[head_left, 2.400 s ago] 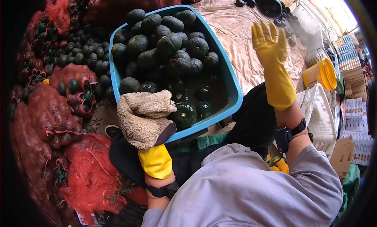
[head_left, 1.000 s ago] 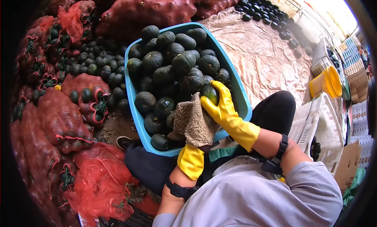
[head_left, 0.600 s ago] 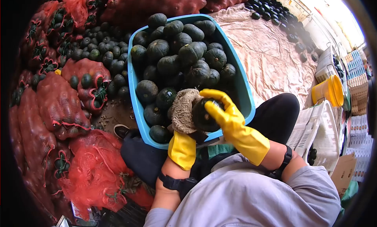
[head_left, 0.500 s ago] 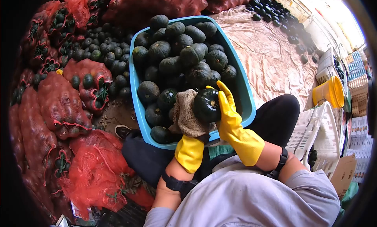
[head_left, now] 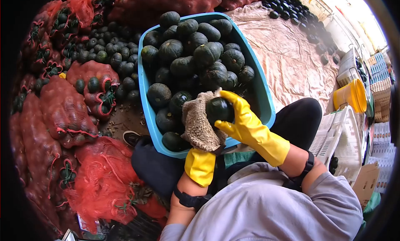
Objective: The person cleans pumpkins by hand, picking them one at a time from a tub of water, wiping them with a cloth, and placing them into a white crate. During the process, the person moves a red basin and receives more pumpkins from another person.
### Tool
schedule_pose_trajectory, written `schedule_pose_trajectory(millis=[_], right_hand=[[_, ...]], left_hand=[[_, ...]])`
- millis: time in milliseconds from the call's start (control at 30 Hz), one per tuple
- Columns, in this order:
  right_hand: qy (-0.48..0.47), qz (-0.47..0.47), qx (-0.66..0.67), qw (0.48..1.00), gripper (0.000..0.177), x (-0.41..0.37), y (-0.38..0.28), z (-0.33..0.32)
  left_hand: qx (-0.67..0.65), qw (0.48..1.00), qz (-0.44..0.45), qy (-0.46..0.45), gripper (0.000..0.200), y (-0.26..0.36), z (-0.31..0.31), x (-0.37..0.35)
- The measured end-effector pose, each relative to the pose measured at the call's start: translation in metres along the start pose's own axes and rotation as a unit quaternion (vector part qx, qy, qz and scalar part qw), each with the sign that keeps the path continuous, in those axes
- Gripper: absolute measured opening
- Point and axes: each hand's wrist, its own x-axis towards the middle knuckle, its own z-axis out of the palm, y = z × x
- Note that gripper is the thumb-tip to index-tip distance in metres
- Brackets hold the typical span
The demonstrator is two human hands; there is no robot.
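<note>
A dark green squash (head_left: 218,109) is held between my hands above the near end of a blue tub (head_left: 268,112). My right hand (head_left: 241,120), in a yellow rubber glove, grips the squash from the right, thumb on its near side and fingers over its far side. A tan terry cloth mitt (head_left: 202,122) covers my left hand (head_left: 204,132) above the yellow glove cuff and presses on the squash's left side; its fingers are hidden. Other dark green squashes (head_left: 183,66) are heaped in the tub, several close to the mitt.
Red mesh sacks (head_left: 66,107) crowd the left, with loose squashes (head_left: 110,49) behind them. A pinkish sheet (head_left: 275,45) lies right of the tub, and more dark squashes (head_left: 287,7) are at its far end. White crates (head_left: 346,137) and a yellow bucket (head_left: 349,95) stand at the right.
The squash has turned and sits deeper against the mitt. My right hand has changed its grip, from fingers raised flat along the squash to fingers and thumb curled round it.
</note>
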Motion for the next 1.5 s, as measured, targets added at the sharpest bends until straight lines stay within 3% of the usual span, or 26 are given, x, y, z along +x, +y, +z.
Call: schedule_pose_trajectory(millis=[33, 100, 133, 167, 200, 233, 300, 333, 367, 467, 500, 600, 633, 700, 733, 867, 933, 967, 1033, 1067, 1133, 1233, 1300, 1367, 1433, 1500], right_hand=[[-0.062, -0.031, -0.022, 0.997, 0.083, 0.005, -0.019, -0.015], [-0.106, -0.015, -0.015, 0.994, 0.077, 0.011, -0.036, -0.031], [-0.096, 0.142, 0.203, 0.964, 0.073, 0.013, -0.040, -0.026], [-0.077, 0.290, 0.406, 0.863, 0.069, 0.012, -0.046, -0.016], [-0.018, 0.212, 0.378, 0.901, 0.061, 0.005, -0.028, 0.006], [0.073, 0.215, 0.424, 0.876, 0.065, -0.001, -0.010, 0.032], [0.088, 0.152, 0.273, 0.946, 0.074, -0.001, 0.014, 0.033], [0.054, 0.034, 0.081, 0.995, 0.083, -0.004, 0.013, 0.013], [0.036, -0.083, 0.053, 0.995, 0.092, -0.002, 0.013, 0.005], [-0.065, -0.129, 0.042, 0.989, 0.099, 0.000, -0.014, -0.025], [-0.091, 0.024, 0.237, 0.967, 0.091, -0.004, -0.025, -0.022], [0.006, 0.133, 0.280, 0.951, 0.074, 0.015, -0.010, 0.003], [0.085, 0.138, 0.106, 0.981, 0.073, 0.016, 0.002, 0.014], [0.198, -0.041, -0.023, 0.979, 0.073, 0.024, 0.024, 0.020], [0.152, -0.113, -0.059, 0.980, 0.073, 0.016, 0.022, 0.017], [0.093, 0.053, 0.058, 0.993, 0.071, -0.005, 0.031, 0.022], [0.028, 0.201, 0.309, 0.929, 0.060, -0.014, 0.014, 0.011], [-0.001, 0.169, 0.339, 0.926, 0.059, -0.020, 0.034, 0.011], [-0.086, 0.354, 0.662, 0.655, 0.071, -0.021, 0.013, -0.015], [-0.068, 0.478, 0.692, 0.537, 0.081, -0.011, 0.017, -0.022], [-0.079, 0.457, 0.752, 0.468, 0.083, -0.020, 0.023, -0.030], [-0.098, 0.407, 0.803, 0.425, 0.082, -0.023, 0.047, -0.055], [0.031, 0.376, 0.703, 0.603, 0.082, 0.000, 0.051, -0.103], [0.071, 0.233, 0.563, 0.790, 0.076, 0.058, 0.075, -0.124], [0.108, 0.078, 0.378, 0.916, 0.071, 0.121, 0.103, -0.138], [0.145, -0.087, 0.169, 0.971, 0.068, 0.161, 0.114, -0.142]], left_hand=[[0.037, 0.997, 0.018, -0.061, 0.062, -0.017, -0.001, -0.004], [-0.135, 0.987, -0.042, -0.070, 0.065, -0.027, -0.012, -0.005], [-0.264, 0.949, -0.161, -0.065, 0.067, -0.033, 0.000, -0.011], [-0.385, 0.881, -0.275, -0.025, 0.069, -0.038, 0.011, -0.017], [-0.246, 0.957, -0.150, -0.030, 0.068, -0.028, 0.004, -0.010], [-0.145, 0.983, -0.109, -0.002, 0.065, -0.016, 0.007, -0.003], [0.011, 0.994, -0.093, 0.049, 0.058, -0.005, 0.014, -0.002], [0.006, 0.999, -0.041, 0.023, 0.057, -0.008, 0.010, 0.000], [0.003, 1.000, 0.010, 0.000, 0.056, -0.012, 0.004, 0.006], [-0.223, 0.974, -0.025, -0.019, 0.053, -0.032, 0.001, -0.005], [-0.259, 0.964, -0.054, -0.008, 0.057, -0.039, 0.007, -0.013], [-0.130, 0.984, -0.120, 0.019, 0.066, -0.028, 0.022, -0.015], [-0.011, 0.994, -0.108, 0.020, 0.073, 0.000, 0.014, -0.003], [0.074, 0.984, -0.161, -0.015, 0.062, 0.011, 0.020, -0.002], [0.072, 0.986, -0.153, -0.017, 0.059, 0.014, 0.021, -0.003], [0.026, 0.994, -0.098, -0.034, 0.046, 0.003, 0.019, -0.008], [-0.028, 0.995, -0.087, -0.041, 0.040, -0.013, 0.019, -0.007], [-0.056, 0.993, -0.092, -0.045, 0.038, -0.020, 0.020, -0.007], [-0.128, 0.982, -0.128, -0.048, 0.033, -0.032, 0.021, -0.010], [-0.179, 0.969, -0.163, -0.051, 0.031, -0.034, 0.022, -0.012], [-0.377, 0.886, -0.266, -0.051, 0.028, -0.034, 0.020, -0.015], [-0.806, 0.419, -0.416, 0.031, 0.028, -0.036, 0.014, -0.018], [-0.804, 0.379, -0.454, 0.061, 0.030, -0.027, 0.005, -0.015], [-0.715, 0.464, -0.516, 0.088, 0.029, -0.002, -0.013, 0.000], [-0.601, 0.711, -0.365, -0.004, 0.024, -0.018, 0.006, -0.011], [-0.427, 0.871, -0.238, -0.051, 0.021, -0.024, 0.015, -0.014]])
